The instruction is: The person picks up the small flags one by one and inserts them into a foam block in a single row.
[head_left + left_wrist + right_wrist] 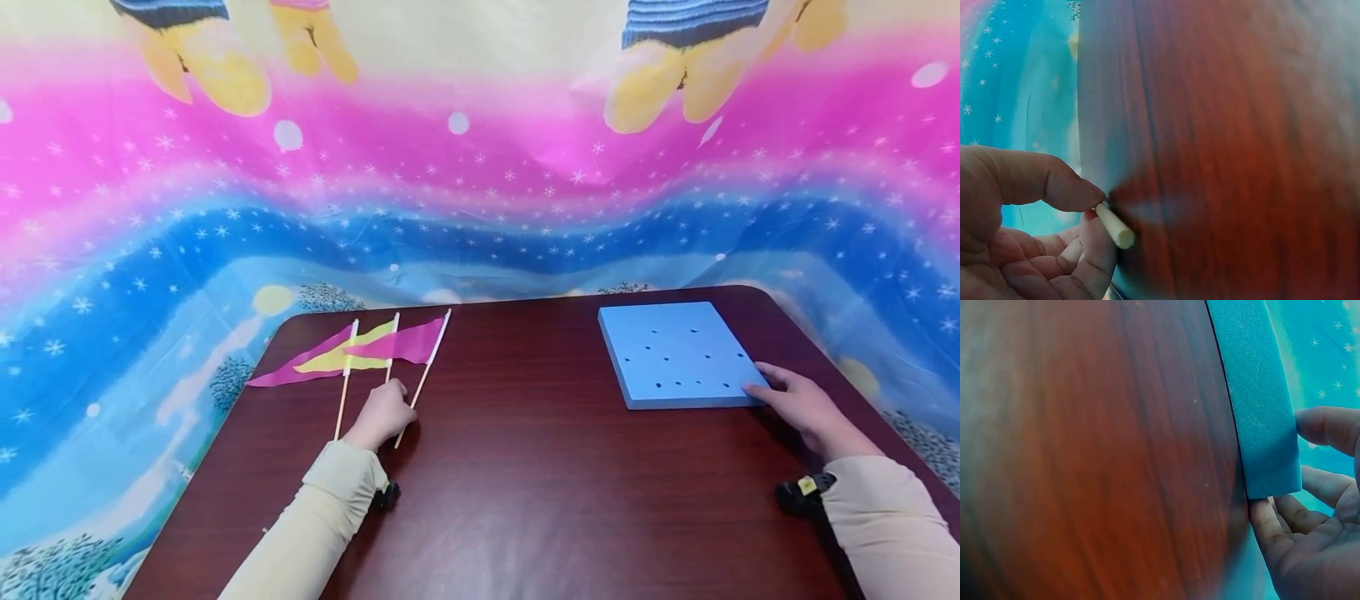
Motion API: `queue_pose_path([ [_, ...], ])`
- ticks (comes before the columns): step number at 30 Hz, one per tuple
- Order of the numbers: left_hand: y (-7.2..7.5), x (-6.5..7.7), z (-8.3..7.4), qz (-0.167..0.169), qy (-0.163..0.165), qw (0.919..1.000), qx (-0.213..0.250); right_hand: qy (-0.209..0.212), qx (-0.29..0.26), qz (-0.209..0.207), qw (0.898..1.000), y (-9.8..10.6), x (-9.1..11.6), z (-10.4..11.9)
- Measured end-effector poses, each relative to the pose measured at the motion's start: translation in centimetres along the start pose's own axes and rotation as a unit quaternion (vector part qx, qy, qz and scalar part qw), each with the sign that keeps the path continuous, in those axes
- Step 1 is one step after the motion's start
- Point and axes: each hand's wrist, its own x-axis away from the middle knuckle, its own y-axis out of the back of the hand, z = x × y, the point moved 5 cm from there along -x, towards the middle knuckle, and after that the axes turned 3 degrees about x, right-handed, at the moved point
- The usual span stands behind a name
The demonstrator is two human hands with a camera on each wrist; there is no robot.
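Note:
In the head view, three small pennant flags lie side by side at the table's far left: a magenta flag (303,360), a yellow flag (360,350) and a second magenta flag (415,341) on the right. My left hand (382,412) pinches the right flag's thin wooden stick (1115,228) between thumb and finger; the stick's lower end juts out. The middle stick runs partly hidden behind that hand. A light blue board (678,354) with several small holes is at the right. My right hand (806,406) grips its near right corner, thumb on top and fingers underneath.
Everything stands on a dark reddish-brown table (517,450) with rounded far corners. A patterned cloth (480,183) in pink and blue hangs behind and around it. Each wrist wears a small black camera (798,496) under the sleeve cuff.

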Motion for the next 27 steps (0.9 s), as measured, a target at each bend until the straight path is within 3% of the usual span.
queue_pose_path([
  [9, -0.2, 0.2, 1.1, 0.003, 0.036, 0.9979, 0.055, 0.005, 0.005, 0.013, 1.000, -0.3, -0.1, 0.0],
  [16, -0.2, 0.3, 1.5, 0.000, 0.028, 0.9958, 0.088, 0.012, 0.011, 0.018, 1.000, -0.5, -0.5, 0.4],
  [27, 0.2, 0.9, 0.8, -0.013, 0.026, 0.9905, 0.134, 0.014, 0.045, 0.041, 0.998, -1.3, -1.1, 1.9],
])
